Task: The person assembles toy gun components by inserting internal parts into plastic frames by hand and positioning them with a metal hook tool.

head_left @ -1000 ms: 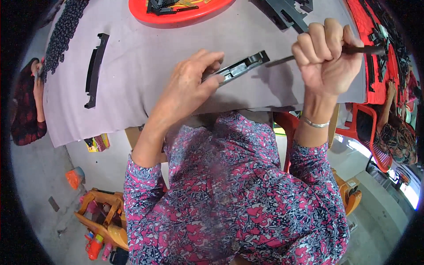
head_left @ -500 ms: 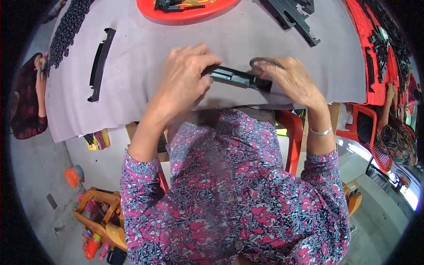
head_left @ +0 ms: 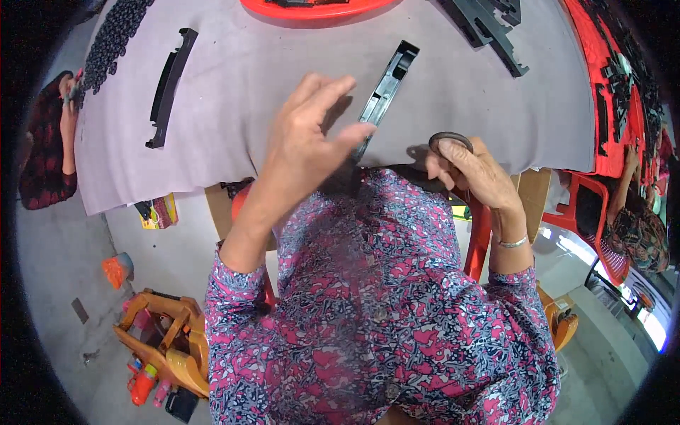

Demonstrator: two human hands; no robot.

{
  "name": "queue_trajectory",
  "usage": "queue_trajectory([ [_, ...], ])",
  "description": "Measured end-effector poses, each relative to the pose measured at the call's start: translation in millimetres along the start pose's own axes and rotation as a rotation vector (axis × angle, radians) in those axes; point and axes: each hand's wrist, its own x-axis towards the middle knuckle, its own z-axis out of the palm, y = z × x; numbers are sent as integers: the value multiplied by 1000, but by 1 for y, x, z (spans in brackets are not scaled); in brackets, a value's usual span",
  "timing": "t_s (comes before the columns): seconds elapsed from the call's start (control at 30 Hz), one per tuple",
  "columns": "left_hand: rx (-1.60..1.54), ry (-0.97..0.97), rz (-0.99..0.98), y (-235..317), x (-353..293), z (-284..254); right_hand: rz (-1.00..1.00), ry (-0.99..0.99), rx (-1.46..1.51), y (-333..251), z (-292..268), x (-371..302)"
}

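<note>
A long, narrow black plastic part [head_left: 386,88] lies slanted on the grey cloth in front of me, its hollow side up. My left hand [head_left: 306,134] is just left of its near end, thumb and fingers spread. The thumb crosses in front of the part, but the hand does not grip it. Near the table's front edge, my right hand [head_left: 478,173] is closed on a dark ring-shaped piece [head_left: 451,137]. The ring stands out above the thumb; anything joined to it is hidden in the fingers.
Another black plastic part [head_left: 168,88] lies at the left, with several more [head_left: 489,35] at the back right. A red tray [head_left: 319,10] holds dark parts. Small black pieces [head_left: 117,42] are heaped far left. Other people sit at both sides.
The black part has turned from crosswise to pointing away from me, and my left hand has let go of it. My right hand has drawn back toward me with the ring-shaped piece.
</note>
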Motion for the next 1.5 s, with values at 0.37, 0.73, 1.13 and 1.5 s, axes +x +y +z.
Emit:
queue_trajectory([
  [0.37, 322, -42, -53, 11, -18, 19, -211, 337, -10, -16, -6, -10],
  [0.73, 348, -74, 98, 0, -6, 2, -944, 45, 937, -42, -8, 6],
  [1.13, 326, -25, 207, 1, -8, 29, -807, 94, 929, -43, 10, 48],
  [1.5, 307, -33, 184, -7, -10, 35, -784, -16, 962, -30, 11, 56],
])
